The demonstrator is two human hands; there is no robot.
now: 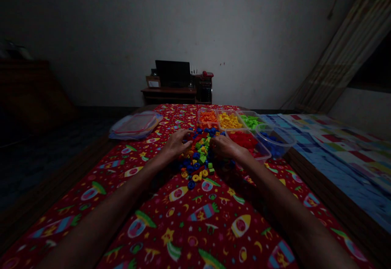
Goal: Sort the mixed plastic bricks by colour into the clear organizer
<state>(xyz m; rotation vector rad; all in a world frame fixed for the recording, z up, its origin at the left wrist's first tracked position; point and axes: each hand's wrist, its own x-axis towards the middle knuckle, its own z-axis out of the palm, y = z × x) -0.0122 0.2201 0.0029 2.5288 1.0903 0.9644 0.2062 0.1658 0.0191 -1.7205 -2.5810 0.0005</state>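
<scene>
A mixed pile of small plastic building blocks (200,159) in blue, green, yellow, orange and red lies on a red patterned cloth (195,228). My left hand (178,142) is at the pile's left edge, thumb and fingers apart, with nothing visible between them. On the other side, my right hand (222,145) has its fingers curled down at the pile's right edge; whatever they grip is hidden. Sorted by colour, blocks fill clear containers just beyond: an orange box (208,117), a yellow box (229,120), a green box (251,121), a red box (244,141) and a round blue tub (275,141).
Clear lids (136,124) are stacked at the table's left. A bed with a checked cover (336,138) adjoins on the right. Against the far wall stands a desk (169,92) with a dark monitor (173,73). The room is dim.
</scene>
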